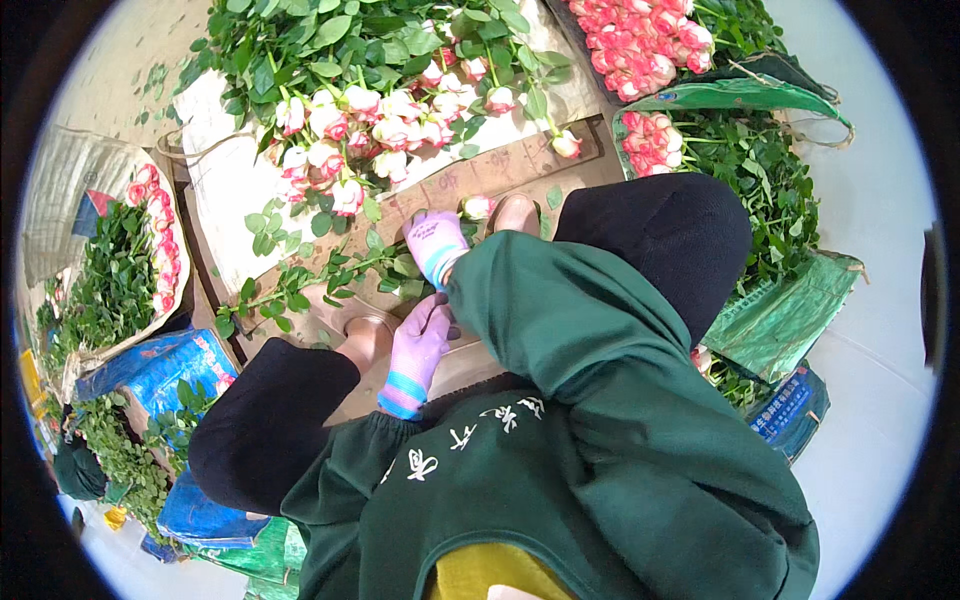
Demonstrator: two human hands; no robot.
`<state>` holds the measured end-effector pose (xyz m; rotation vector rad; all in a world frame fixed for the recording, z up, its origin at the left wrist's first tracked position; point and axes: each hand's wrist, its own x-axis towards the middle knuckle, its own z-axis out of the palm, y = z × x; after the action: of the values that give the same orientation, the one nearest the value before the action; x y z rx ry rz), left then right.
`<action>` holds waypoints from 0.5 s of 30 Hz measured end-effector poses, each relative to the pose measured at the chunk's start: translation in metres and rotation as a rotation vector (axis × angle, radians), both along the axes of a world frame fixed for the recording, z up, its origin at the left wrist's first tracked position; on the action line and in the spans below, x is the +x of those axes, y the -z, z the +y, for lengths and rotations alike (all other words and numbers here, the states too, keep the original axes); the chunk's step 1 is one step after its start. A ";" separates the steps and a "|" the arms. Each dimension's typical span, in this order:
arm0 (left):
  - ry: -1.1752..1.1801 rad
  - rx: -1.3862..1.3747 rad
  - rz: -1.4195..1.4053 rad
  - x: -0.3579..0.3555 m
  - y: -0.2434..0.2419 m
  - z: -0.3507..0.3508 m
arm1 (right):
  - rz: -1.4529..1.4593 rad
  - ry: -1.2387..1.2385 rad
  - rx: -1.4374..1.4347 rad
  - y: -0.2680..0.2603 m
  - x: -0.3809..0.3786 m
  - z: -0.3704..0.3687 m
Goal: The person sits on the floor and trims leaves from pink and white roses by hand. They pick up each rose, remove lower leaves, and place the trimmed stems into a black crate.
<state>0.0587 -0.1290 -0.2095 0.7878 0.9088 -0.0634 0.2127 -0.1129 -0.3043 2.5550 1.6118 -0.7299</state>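
Note:
My right hand [433, 241], in a light purple glove with blue cuff bands, is closed over a leafy rose stem [360, 262]. The stem's leaves spread left across the board between my feet. A pink and white rose head [477, 207] shows just beyond this hand, by my right shoe. Closer to my body, my left hand [420, 341], gloved alike, has its fingers curled in; whether something is between them is hidden. Farther out, a heap of cut pink and white roses [375, 124] lies on a white sheet [217, 202], blooms towards me.
A wooden board [495, 169] with marks runs along the sheet's near side. Bundled roses in a green wrap [784, 315] stand at the right, with more red and white blooms [645, 45] behind. Wrapped rose bundles [112, 277] and blue sheeting [176, 375] are at the left.

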 end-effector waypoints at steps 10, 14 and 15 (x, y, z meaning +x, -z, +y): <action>0.059 0.026 0.172 0.006 0.002 0.008 | -0.077 -0.165 -0.023 0.013 0.016 0.016; 0.094 -0.008 0.138 0.005 0.007 0.008 | -0.134 -0.154 -0.034 0.007 0.010 0.013; 0.080 -0.006 0.164 0.004 0.008 0.008 | -0.127 -0.177 -0.001 0.003 0.010 0.012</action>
<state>0.0624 -0.1205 -0.2178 0.8224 1.0309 -0.2030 0.2232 -0.1010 -0.3078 2.3640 1.7657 -0.5416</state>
